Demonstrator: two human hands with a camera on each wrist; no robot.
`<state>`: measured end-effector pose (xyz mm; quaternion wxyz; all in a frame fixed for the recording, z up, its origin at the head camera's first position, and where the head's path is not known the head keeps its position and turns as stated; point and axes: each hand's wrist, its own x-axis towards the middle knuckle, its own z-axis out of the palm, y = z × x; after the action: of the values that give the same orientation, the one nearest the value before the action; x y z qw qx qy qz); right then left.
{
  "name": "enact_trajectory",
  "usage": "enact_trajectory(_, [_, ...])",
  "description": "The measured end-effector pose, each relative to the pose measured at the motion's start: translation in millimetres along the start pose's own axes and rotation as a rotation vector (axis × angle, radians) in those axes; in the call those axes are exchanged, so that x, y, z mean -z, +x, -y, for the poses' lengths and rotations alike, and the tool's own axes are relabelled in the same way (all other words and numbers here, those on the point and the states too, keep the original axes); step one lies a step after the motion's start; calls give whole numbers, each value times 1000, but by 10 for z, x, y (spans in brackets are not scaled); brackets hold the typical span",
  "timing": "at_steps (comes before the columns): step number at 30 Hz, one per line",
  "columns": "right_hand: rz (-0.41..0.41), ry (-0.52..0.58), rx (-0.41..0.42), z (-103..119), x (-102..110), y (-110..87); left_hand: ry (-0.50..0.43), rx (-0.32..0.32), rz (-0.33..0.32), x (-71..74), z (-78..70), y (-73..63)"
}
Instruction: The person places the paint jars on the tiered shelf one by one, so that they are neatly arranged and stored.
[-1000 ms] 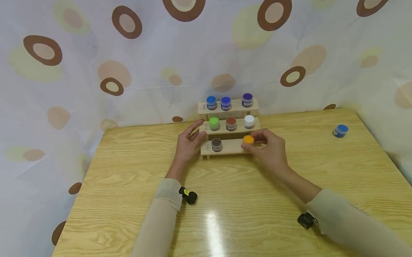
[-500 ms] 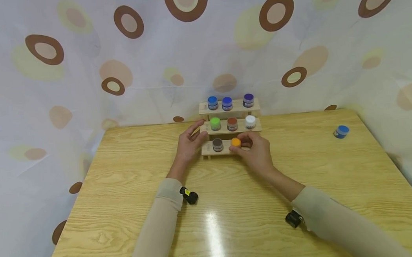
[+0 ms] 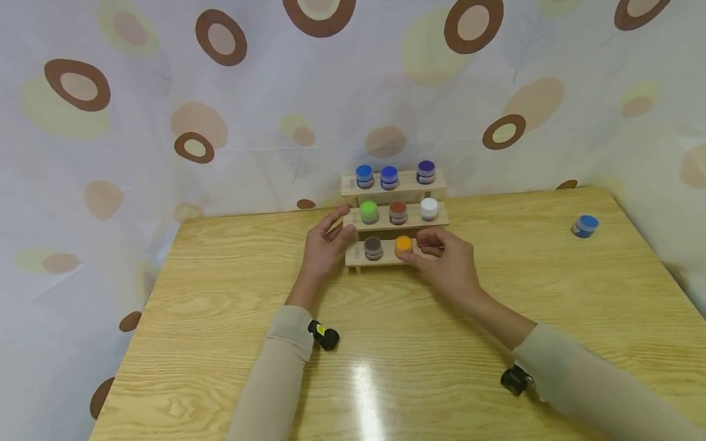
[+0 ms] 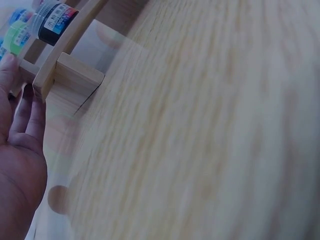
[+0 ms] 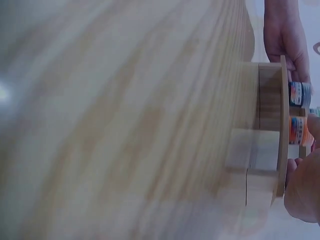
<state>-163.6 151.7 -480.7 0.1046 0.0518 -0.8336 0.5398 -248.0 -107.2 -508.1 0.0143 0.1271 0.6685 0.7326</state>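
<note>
A three-step wooden rack (image 3: 386,261) holds small paint jars with coloured lids. My left hand (image 3: 323,248) grips the rack's left end, thumb and fingers to either side of the middle shelf's end. On the lowest step stand a dark-lidded paint jar (image 3: 373,249) and, right of it, an orange paint jar (image 3: 403,246). My right hand (image 3: 452,261) is beside the orange jar, its thumb tip at the jar's front and its other fingers apart from it. In the right wrist view, the orange jar (image 5: 297,131) stands upright on the step, partly covered by the hand.
Green (image 3: 369,213), red-brown (image 3: 398,212) and white (image 3: 429,209) paint jars stand on the middle step. Two blue jars and a purple jar (image 3: 425,172) occupy the top one. A blue-lidded jar (image 3: 585,226) sits on the table at right. Patterned cloth (image 3: 250,119) hangs behind.
The right hand has brought the orange paint jar leftward along the lowest step, then loosened its fingers and drawn back slightly to the right. My left hand stays at the rack.
</note>
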Motion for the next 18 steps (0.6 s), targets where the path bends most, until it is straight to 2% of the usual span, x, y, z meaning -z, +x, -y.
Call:
enact_trajectory(4, [-19, 12, -25, -58, 160, -32, 19, 6, -1, -3, -6, -6])
enact_trajectory(8, [-46, 23, -15, -130, 335, -42, 28, 6, 4, 2, -28, -8])
enact_trajectory(18, [-96, -40, -36, -241, 697, -76, 10, -9, 18, 30, -18, -15])
